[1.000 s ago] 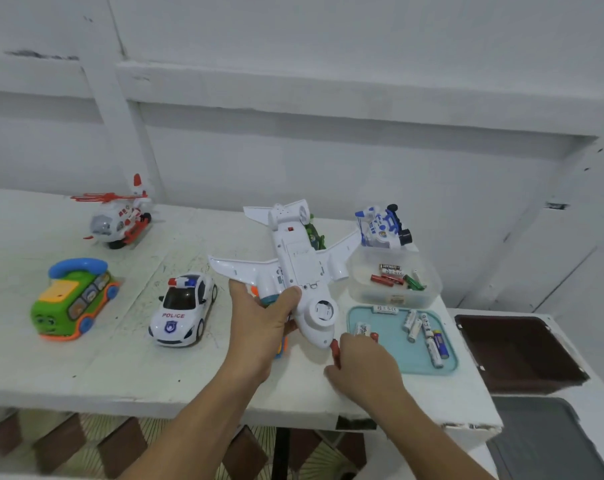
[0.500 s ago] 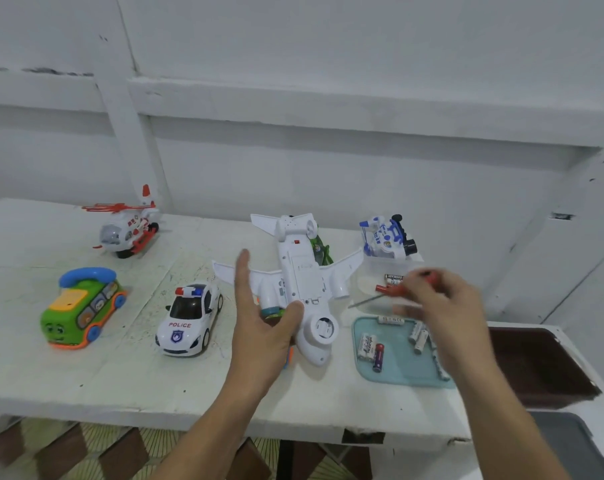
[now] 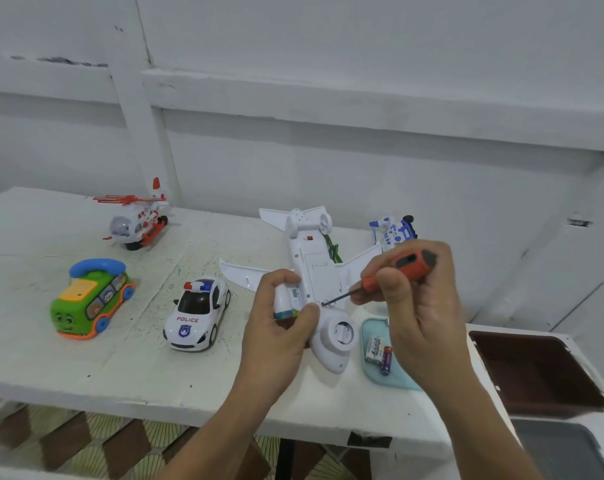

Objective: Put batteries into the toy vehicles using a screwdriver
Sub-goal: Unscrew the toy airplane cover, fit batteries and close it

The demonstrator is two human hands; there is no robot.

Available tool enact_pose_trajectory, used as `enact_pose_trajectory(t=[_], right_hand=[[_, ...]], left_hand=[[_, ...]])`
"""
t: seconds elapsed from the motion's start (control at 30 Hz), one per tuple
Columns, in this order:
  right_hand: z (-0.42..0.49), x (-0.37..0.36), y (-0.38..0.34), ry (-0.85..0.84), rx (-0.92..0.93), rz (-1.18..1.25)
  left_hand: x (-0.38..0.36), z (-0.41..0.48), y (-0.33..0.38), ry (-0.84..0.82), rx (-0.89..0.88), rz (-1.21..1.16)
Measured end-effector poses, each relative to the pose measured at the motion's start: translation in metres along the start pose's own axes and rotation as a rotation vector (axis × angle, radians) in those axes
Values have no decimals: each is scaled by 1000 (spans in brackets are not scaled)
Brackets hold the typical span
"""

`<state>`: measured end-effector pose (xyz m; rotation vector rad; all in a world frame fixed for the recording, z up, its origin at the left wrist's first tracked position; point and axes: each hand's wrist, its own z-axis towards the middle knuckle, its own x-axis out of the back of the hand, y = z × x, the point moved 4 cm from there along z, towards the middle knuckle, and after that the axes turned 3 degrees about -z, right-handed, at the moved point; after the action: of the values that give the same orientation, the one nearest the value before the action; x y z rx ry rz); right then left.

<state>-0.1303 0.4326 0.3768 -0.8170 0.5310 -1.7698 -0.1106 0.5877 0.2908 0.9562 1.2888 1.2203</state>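
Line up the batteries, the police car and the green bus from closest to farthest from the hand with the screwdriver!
1. Batteries: on the teal tray, right by the right hand.
2. Police car: off to the left, past the plane.
3. Green bus: far left of the table.

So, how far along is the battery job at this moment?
Done: the white plane lies belly up. In hand: the left hand grips it while the right hand sets the screwdriver tip at its belly cover, which looks closed. Left: batteries lie on the blue tray; police car, green bus and helicopter stand upright, apparently untouched.
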Motion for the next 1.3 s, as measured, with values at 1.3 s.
enact_pose_trajectory(t=[1.3], right_hand=[[-4, 28, -2, 35, 273, -71]], left_hand=[[-34, -6, -11, 30, 9, -34]])
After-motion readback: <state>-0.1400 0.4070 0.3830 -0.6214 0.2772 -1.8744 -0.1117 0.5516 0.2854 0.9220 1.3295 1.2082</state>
